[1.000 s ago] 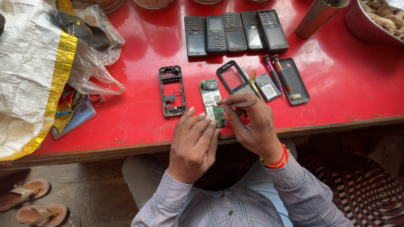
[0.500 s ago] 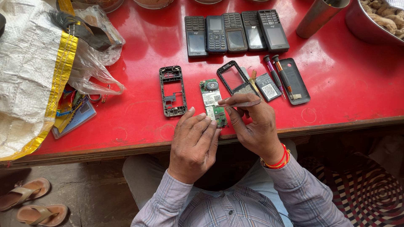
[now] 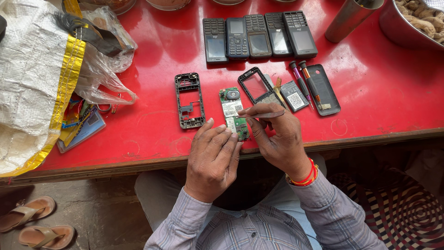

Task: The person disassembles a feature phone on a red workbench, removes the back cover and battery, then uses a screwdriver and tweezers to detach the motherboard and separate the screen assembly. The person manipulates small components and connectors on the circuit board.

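Looking down at a red table [image 3: 370, 106] with phone guts spread all over it. Left hand [image 3: 212, 159] lies flat-ish, fingers loosely together, fingertips resting on the bottom end of a green circuit board [image 3: 232, 111] that lies lengthwise near the table's front edge, pinning it down rather than gripping it. Right hand [image 3: 280, 141] is pinched around a thin flat metal tool [image 3: 263, 113], held sideways with its tip at the board's right edge.

Just left of the board sits an empty black phone frame [image 3: 188, 99], and just right of it a black front bezel [image 3: 256, 85] tilted a bit. Past that there's a small battery [image 3: 294, 96], 2 little screwdrivers [image 3: 303, 81] and a black back cover [image 3: 323, 88], all close together. Farther back, 5 keypad phones [image 3: 259, 37] are lined up side by side, touching.

Off to the left is a big white woven sack [image 3: 27, 78] with a yellow stripe, plus a crumpled clear plastic bag [image 3: 99, 74]. Top right corner has a steel cup [image 3: 349, 18] and a metal bowl [image 3: 402, 32]. 2 sandals [image 3: 34, 224] on the floor below.
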